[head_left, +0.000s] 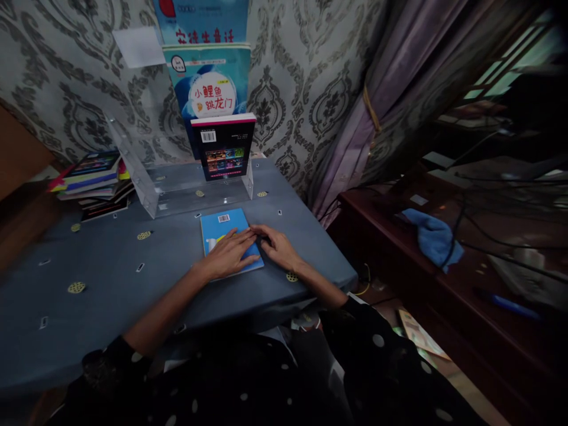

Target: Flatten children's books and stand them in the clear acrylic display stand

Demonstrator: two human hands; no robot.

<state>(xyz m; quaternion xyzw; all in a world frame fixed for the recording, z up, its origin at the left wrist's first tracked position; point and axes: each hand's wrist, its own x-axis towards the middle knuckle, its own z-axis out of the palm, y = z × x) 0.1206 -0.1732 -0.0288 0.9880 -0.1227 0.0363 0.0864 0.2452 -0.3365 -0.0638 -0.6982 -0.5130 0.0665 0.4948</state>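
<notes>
A blue book [231, 222] with a barcode near its top lies closed on the table, in the middle of the view. Across its cover rests my left hand [233, 253], flat with the fingers stretched out to the right. My right hand [278, 247] is at the book's right edge, its fingers bent a little and reaching the edge by the left fingertips. Just behind stands a clear acrylic book stand [146, 183]. A black book [226, 148] with a barcode leans in it, and a blue-green book [210, 77] stands behind that one.
A stack of books [95, 177] sits at the back left of the patterned tablecloth [110, 254]. To the right, a dark red desk [390, 231] carries a blue cloth [432, 236], cables and a blue pen [515, 306]. A purple curtain [350, 130] hangs between them.
</notes>
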